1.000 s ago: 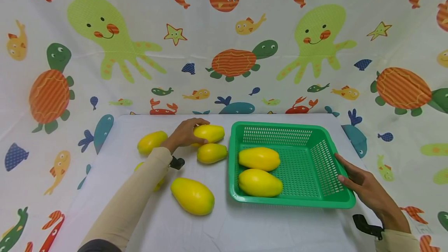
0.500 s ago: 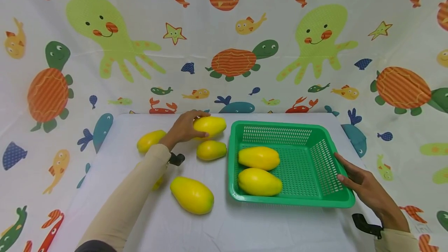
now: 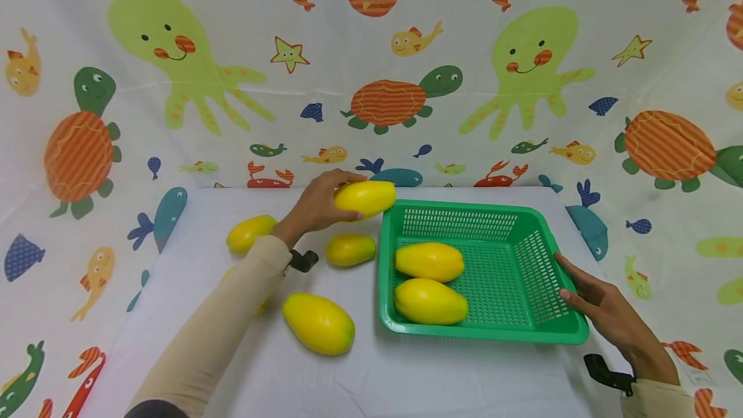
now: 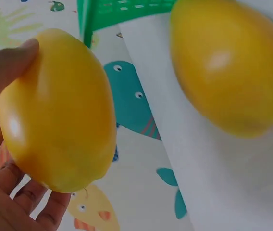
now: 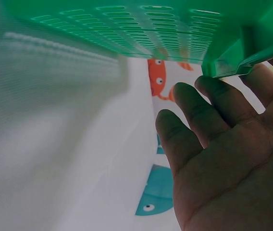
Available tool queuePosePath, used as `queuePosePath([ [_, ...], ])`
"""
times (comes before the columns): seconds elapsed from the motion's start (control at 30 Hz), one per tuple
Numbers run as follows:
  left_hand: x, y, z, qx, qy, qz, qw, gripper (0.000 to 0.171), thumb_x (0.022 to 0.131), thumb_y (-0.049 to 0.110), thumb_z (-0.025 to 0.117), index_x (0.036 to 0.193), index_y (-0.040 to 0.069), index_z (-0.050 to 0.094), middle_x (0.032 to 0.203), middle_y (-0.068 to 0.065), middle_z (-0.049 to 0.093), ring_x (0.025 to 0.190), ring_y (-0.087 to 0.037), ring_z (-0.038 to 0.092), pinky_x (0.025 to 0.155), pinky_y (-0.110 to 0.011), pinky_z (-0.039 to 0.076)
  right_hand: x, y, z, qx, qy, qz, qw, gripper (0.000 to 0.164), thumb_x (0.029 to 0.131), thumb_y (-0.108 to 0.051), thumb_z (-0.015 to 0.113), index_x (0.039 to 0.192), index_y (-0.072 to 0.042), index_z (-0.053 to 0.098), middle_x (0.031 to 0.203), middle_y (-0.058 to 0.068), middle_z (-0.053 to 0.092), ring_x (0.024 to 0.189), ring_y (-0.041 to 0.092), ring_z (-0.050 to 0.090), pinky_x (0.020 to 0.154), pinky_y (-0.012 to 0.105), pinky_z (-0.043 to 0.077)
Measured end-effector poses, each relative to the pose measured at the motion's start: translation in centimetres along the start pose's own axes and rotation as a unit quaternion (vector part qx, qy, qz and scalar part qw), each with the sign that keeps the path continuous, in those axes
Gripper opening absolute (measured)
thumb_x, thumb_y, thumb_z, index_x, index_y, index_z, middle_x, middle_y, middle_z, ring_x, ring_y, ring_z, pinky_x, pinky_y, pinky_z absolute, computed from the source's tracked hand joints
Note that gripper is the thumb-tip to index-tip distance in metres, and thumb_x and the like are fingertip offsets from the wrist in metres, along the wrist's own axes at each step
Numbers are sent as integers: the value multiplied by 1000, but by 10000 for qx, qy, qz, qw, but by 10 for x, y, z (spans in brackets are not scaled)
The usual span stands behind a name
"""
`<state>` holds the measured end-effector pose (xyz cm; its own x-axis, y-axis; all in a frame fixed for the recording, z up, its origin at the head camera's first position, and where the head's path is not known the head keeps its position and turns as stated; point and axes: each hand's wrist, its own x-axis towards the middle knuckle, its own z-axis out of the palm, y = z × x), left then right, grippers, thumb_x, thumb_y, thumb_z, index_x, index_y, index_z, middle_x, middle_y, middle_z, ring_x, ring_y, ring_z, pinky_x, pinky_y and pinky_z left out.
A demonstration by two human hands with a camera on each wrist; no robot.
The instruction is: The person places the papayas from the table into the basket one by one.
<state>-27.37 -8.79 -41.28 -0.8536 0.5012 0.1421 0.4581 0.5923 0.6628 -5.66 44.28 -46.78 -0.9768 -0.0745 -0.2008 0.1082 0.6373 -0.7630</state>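
My left hand grips a yellow papaya, raised at the back by the basket's left corner. In the left wrist view, thumb and fingers wrap one side of that papaya. Two more papayas lie side by side in the left half of the green plastic basket. At the basket's right side, my right hand holds the rim, thumb on top. Seen from the right wrist, the fingers reach under the basket's edge; the thumb is hidden there.
Left of the basket, a smaller papaya lies near its wall and a large papaya lies in front. Another papaya is further left, and one is mostly hidden under my left forearm. A sea-animal curtain hangs behind the white table.
My left hand has lifted the papaya from beside the smaller one and carried it up and right, to the basket's back left corner. The right hand and basket have stayed still.
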Motion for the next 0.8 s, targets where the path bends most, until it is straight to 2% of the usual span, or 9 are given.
queuePosePath([
  [0.07, 2, 7, 2, -6, 0, 109, 9999, 72, 85, 38, 90, 149, 23, 61, 151, -5, 61, 131, -29, 55, 114, -53, 48, 0, 0, 0, 6, 4, -2, 10000, 72, 112, -35, 55, 170, -36, 12, 179, 8, 8, 163, 6, 13, 97, -5, 28],
  [0.1, 3, 10, 3, -18, -8, 156, 9999, 71, 85, 38, 90, 149, 23, 62, 151, -5, 60, 131, -29, 55, 114, -53, 48, 0, 1, 0, 18, 5, 7, 10000, 72, 112, -35, 55, 170, -36, 12, 179, 8, 7, 164, 8, 12, 97, -6, 27],
  [0.2, 5, 18, 6, -45, -43, 231, 9997, 70, 85, 37, 90, 148, 24, 62, 150, -4, 61, 131, -29, 55, 113, -53, 48, 0, 0, 1, 67, -4, 48, 10000, 73, 112, -35, 55, 170, -36, 11, 179, 8, 7, 167, 29, 9, 97, -7, 25],
  [0.27, 6, 23, 9, -56, -71, 273, 9996, 70, 84, 37, 91, 147, 25, 63, 149, -4, 61, 132, -29, 55, 114, -53, 48, 0, 0, 1, 76, 6, 65, 9999, 73, 112, -36, 55, 170, -36, 11, 179, 8, 7, 166, 35, 8, 97, -7, 24],
  [0.47, 10, 33, 17, -125, -134, 451, 9988, 68, 85, 36, 91, 146, 24, 64, 147, -3, 63, 134, -28, 53, 117, -53, 46, -1, -2, 0, 71, 17, 101, 9999, 73, 112, -36, 55, 170, -36, 11, 179, 9, 7, 165, 39, 9, 96, -6, 25],
  [0.53, 11, 35, 21, -97, -142, 553, 9983, 69, 84, 38, 90, 146, 24, 64, 146, -3, 64, 133, -28, 54, 116, -53, 46, -1, -3, 0, 67, 21, 91, 9999, 73, 112, -36, 55, 170, -36, 11, 179, 8, 7, 167, 32, 10, 96, -6, 26],
  [0.7, 14, 45, 31, -8, -170, 803, 9966, 69, 83, 42, 91, 145, 25, 65, 145, -2, 65, 130, -27, 56, 111, -51, 49, -1, -3, 1, 142, 4, 100, 9998, 73, 112, -36, 55, 170, -36, 12, 179, 10, 6, 167, 32, 7, 96, -7, 24],
  [0.8, 15, 53, 37, 11, -268, 909, 9955, 70, 82, 43, 91, 145, 26, 65, 147, -2, 64, 132, -27, 56, 112, -51, 49, -1, -3, 1, 178, -20, 113, 9998, 73, 112, -36, 55, 170, -36, 12, 179, 12, 6, 165, 44, 7, 96, -7, 25],
])
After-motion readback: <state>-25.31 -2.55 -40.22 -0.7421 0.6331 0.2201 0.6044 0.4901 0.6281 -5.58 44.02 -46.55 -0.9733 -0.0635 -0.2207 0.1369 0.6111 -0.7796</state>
